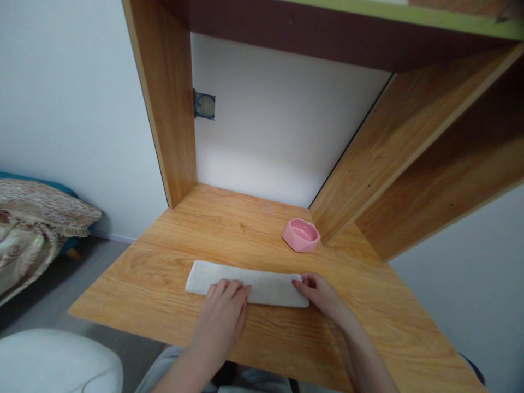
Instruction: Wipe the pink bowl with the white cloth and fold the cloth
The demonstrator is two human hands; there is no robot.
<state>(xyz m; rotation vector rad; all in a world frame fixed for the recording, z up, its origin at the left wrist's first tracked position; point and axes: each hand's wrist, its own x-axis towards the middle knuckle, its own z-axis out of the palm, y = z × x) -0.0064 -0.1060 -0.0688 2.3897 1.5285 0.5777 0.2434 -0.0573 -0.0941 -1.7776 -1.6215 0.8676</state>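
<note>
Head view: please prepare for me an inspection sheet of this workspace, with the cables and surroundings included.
Surface: wood-grain tabletop.
Job's things: flat white cloth, lying lengthwise.
Clutter: pink bowl, upright, beyond the cloth.
Grips: left grip touches the cloth's near edge; right grip touches its right end; whether either pinches is unclear.
Cables: blue loop in wall opening; cannot tell whether cable.
Surroundings: patterned blanket, left.

A long, off-white rectangular cloth (pixel 270 287), folded into a flat narrow strip, lies crosswise on the wood-grain desk (pixel 131 289) at the frame's lower centre, its right end slightly lower.
</note>
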